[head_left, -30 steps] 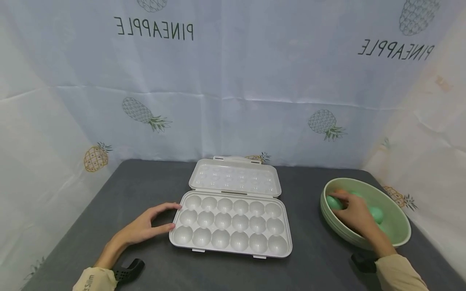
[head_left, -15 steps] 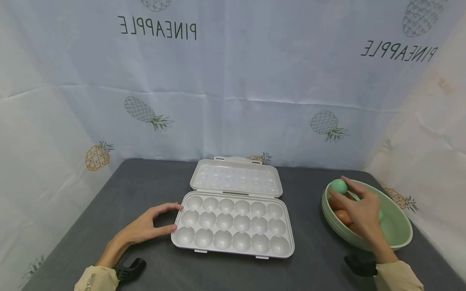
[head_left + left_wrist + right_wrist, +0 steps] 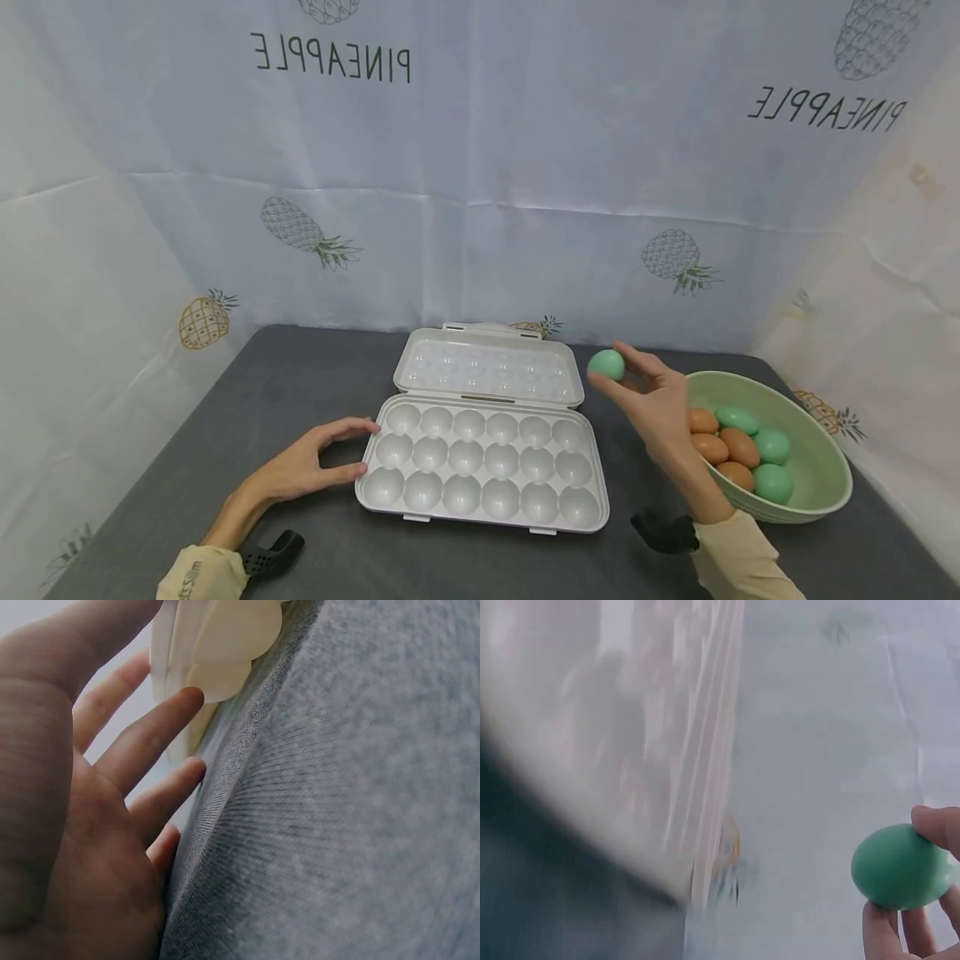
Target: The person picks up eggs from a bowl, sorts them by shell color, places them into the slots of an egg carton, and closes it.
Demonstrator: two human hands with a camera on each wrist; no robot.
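A white egg tray with rows of round hollows lies in the middle of the table, its lid folded back behind it. At the tray's left edge my left hand rests with thumb and fingers spread and touching the side. In the left wrist view those fingers look nearly straight. My right hand pinches a green egg between thumb and fingertips, held in the air right of the lid. The right wrist view shows the same green egg clearly, beside a blurred white lid.
A pale green bowl stands on the right of the dark grey table. Inside lie brown eggs and green eggs. A pineapple-print curtain hangs behind the table.
My right hand has lifted the green egg out of the bowl and carried it left towards the tray lid. My left hand stays at the tray's edge.
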